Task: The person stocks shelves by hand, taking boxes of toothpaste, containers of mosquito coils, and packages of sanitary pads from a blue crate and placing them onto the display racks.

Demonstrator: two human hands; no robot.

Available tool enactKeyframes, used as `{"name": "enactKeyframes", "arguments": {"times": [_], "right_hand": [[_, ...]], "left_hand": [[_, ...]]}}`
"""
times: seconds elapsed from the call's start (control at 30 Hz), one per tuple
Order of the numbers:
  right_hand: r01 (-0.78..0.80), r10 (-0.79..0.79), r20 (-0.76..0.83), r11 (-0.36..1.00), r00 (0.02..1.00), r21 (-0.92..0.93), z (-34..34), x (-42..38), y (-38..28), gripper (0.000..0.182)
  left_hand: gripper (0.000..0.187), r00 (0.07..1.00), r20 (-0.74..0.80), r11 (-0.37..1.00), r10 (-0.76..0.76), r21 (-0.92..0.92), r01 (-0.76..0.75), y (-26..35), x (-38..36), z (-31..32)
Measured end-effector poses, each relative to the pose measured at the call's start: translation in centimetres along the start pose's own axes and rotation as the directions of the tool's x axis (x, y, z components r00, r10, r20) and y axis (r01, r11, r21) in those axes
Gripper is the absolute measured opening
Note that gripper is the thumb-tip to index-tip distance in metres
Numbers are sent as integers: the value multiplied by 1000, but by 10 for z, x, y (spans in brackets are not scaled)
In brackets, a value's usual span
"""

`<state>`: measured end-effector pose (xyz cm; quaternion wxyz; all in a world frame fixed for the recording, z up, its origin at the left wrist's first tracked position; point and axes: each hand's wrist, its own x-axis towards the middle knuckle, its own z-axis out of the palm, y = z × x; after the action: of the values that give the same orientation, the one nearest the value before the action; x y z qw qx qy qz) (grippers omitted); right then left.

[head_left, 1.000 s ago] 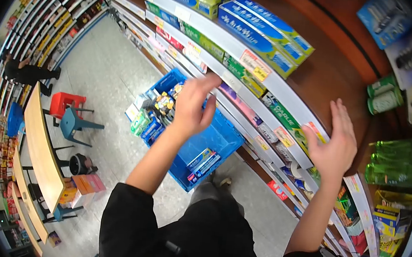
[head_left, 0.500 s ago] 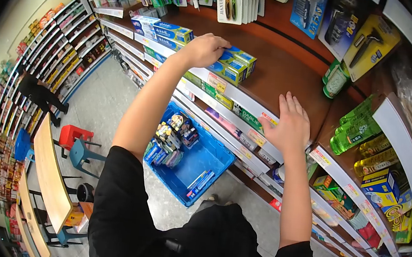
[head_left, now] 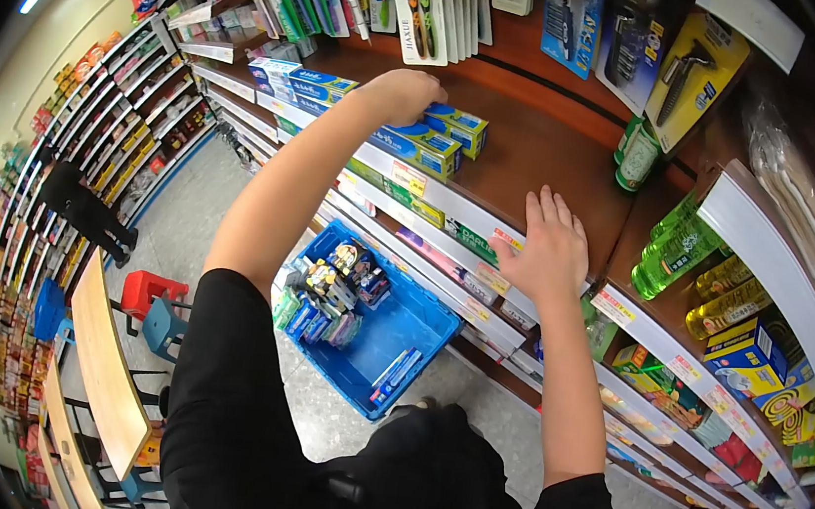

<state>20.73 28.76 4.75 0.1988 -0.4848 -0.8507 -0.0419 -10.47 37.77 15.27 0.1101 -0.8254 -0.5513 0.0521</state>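
Observation:
My left hand (head_left: 404,97) reaches over a shelf with its fingers bent down behind yellow and blue toothpaste boxes (head_left: 423,150), closed against them. Its fingertips are partly hidden. To its left sits another group of blue toothpaste boxes (head_left: 318,84). My right hand (head_left: 555,245) lies open, fingers spread, on the brown shelf (head_left: 519,142) at its front edge, holding nothing. Below, a blue crate (head_left: 391,317) on the floor contains several packaged goods on its left side and a few slim blue boxes on its right.
Blister-packed razors (head_left: 571,23) and toothbrushes (head_left: 416,7) hang above the shelf. Green bottles (head_left: 670,262) stand to the right. Lower shelves carry more boxes. At left are wooden tables (head_left: 108,362), stools (head_left: 153,295) and a person in black (head_left: 85,206) by far shelves.
The view has shifted, so the shelf goods appear further left. My left hand has moved slightly right along the toothpaste boxes. My right hand stays on the shelf edge.

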Motion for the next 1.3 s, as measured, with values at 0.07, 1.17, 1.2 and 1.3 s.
{"name": "enactKeyframes", "arguments": {"times": [0.07,1.17,1.2,1.3], "right_hand": [[-8,8,8,1000,1000,-1,-1,0,0,81],[100,-108,-77,989,991,-105,19,13,-23,69],[98,-105,-72,990,992,-100,20,13,-24,68],[131,-138,-69,987,988,-97,23,14,-22,67]], "left_hand": [[40,994,-108,999,-5,-35,1,15,-11,-13],[47,433,738,167,-517,-409,897,254,-317,559],[45,418,765,159,-491,-393,906,263,-314,574],[42,368,816,158,-445,-333,930,283,-306,603]]}}
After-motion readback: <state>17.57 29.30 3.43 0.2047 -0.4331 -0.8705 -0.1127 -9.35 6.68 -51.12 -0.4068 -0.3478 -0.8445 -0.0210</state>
